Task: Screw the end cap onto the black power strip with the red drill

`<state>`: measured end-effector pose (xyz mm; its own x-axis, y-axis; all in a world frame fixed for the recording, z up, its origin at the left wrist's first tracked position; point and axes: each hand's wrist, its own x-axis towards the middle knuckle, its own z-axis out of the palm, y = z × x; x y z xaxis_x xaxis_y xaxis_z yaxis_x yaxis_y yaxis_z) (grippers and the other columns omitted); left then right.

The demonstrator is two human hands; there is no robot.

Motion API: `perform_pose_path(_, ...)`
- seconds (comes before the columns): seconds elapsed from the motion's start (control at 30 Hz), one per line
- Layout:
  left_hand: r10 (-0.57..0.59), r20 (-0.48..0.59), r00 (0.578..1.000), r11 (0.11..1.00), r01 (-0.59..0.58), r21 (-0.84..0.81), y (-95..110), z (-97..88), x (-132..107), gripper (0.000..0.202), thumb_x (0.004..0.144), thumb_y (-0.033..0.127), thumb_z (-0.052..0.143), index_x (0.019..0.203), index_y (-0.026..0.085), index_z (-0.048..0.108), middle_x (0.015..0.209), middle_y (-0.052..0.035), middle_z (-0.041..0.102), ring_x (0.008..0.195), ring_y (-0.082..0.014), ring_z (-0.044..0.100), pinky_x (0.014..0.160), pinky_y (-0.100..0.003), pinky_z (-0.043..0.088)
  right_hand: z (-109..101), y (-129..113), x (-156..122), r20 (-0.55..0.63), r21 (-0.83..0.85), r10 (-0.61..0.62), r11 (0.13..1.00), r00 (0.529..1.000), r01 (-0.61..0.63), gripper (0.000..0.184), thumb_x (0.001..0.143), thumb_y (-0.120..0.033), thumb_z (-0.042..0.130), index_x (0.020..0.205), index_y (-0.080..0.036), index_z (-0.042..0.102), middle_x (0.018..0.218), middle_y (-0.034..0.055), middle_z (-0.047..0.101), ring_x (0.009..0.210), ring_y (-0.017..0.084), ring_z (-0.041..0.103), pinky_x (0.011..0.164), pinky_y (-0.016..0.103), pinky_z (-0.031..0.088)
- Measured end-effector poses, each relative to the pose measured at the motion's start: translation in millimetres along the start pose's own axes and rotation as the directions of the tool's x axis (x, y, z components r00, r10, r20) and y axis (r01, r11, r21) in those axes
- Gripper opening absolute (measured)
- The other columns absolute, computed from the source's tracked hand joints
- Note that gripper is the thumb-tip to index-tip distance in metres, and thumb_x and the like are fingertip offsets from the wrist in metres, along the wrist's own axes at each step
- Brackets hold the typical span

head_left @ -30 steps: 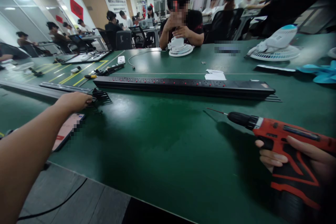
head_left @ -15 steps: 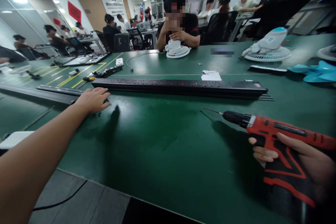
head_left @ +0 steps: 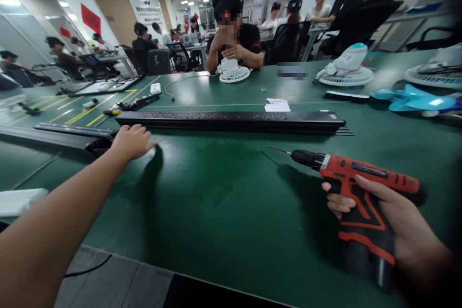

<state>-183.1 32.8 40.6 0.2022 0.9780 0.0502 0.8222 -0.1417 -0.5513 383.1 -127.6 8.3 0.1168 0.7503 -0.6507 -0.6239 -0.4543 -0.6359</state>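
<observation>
1. Starting far left: a long grey metal channel (head_left: 50, 139) lies on the green table (head_left: 216, 202), running inward from the left edge, with a slimmer dark bar (head_left: 72, 128) behind it.

2. Next is the left hand (head_left: 133, 142), palm down by the channel's inner end. Fingers are out and loosely spread, nothing pinched as far as I can see. Its shadow falls beside it, so I'd call it raised; can't tell if it's brushing the channel.

3. Middle: a long black multi-socket power strip (head_left: 224, 123) with a row of red dots along its top. Long axis goes left to right across the table, just beyond the left hand. No touching.

4. Then the cordless drill (head_left: 344, 167), over the right half of the table. Its thin bit (head_left: 277, 149) points left and a touch away from the wearer; the body's long axis slopes down to the right, grip hanging toward the near edge.

5. Far right: the right hand (head_left: 402, 219), wrapped around the drill's grip, one fingertip by the trigger.

6. My read: a between-fastenings sort of step, drill at the ready, bit on nothing. Any move from here calls for a steady left hand and minding that long bit.
</observation>
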Motion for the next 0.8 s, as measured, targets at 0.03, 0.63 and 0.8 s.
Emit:
perform_pose_path(0.03, 0.022, -0.025, 0.999, 1.0, -0.023, -0.016, 11, -3.9, 8, 0.043, 0.109, 0.049, 0.048, 0.119, 0.016, 0.073, 0.136, -0.0163, 0.072, 0.136, -0.0361, 0.055, 0.111, -0.046, 0.041, -1, 1, 1, 0.016, 0.02, -0.016, 1.0, 1.0, 0.016, 0.05, 0.06, -0.022, 0.079, 0.109, -0.014, 0.069, 0.062, 0.002, 0.052, 0.051, 0.017, 0.046, 0.037, 0.028, 0.054)
perform_pose_path(0.63, 0.321, -0.276, 0.906, 0.798, -0.416, -0.436, 250, -122.5, 143, 0.091, 0.097, 0.055, 0.065, 0.171, 0.013, 0.032, 0.176, -0.0211, 0.038, 0.164, -0.0393, 0.034, 0.134, -0.053, 0.024, -18, -3, 6, 0.075, 0.397, -0.232, 0.899, 0.97, 0.185, 0.04, 0.084, -0.026, 0.065, 0.123, -0.019, 0.064, 0.092, 0.0087, 0.064, 0.052, 0.013, 0.047, 0.042, 0.028, 0.058)
perform_pose_path(0.8, 0.283, -0.149, 0.948, 0.802, -0.319, -0.506, 258, -125.5, 155, 0.091, 0.098, 0.055, 0.065, 0.172, 0.015, 0.031, 0.176, -0.0214, 0.037, 0.162, -0.0393, 0.035, 0.132, -0.057, 0.027, -19, -5, 3, 0.102, 0.391, -0.249, 0.9, 0.963, 0.191, 0.046, 0.077, -0.029, 0.076, 0.12, -0.018, 0.064, 0.086, 0.0051, 0.06, 0.052, 0.014, 0.049, 0.043, 0.028, 0.058)
